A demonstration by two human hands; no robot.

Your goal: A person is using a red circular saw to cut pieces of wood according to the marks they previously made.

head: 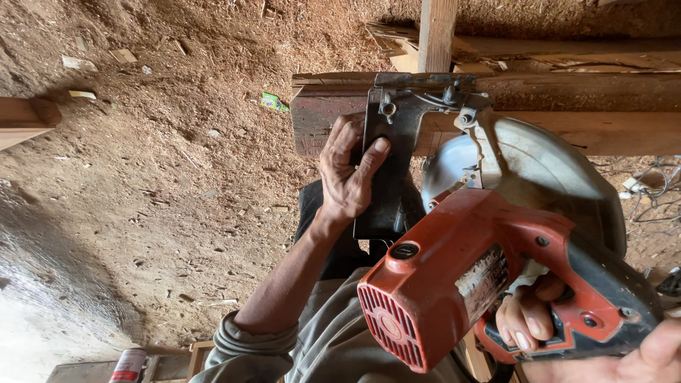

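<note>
- The circular saw [489,248], red with a dark handle, sits on the end of a wooden plank [567,113], its grey blade guard [546,170] just past the plank's near edge.
- The left hand [349,170] lies flat and spread on the saw's black base plate [386,163], fingers pressing it onto the plank, thumb along the plate's edge; it clasps nothing.
- The right hand [539,323] is wrapped tight round the saw's handle, fingers curled through the grip beneath the motor housing.
- Sawdust covers the ground [156,177] to the left of the saw, with wood scraps scattered on it.
- Risk, as I judge it: the left fingers rest close beside the guard, so a slip of the plate could carry them toward the blade.
- The plank's support is hidden; if it shifts, the saw could bind and kick back.
</note>
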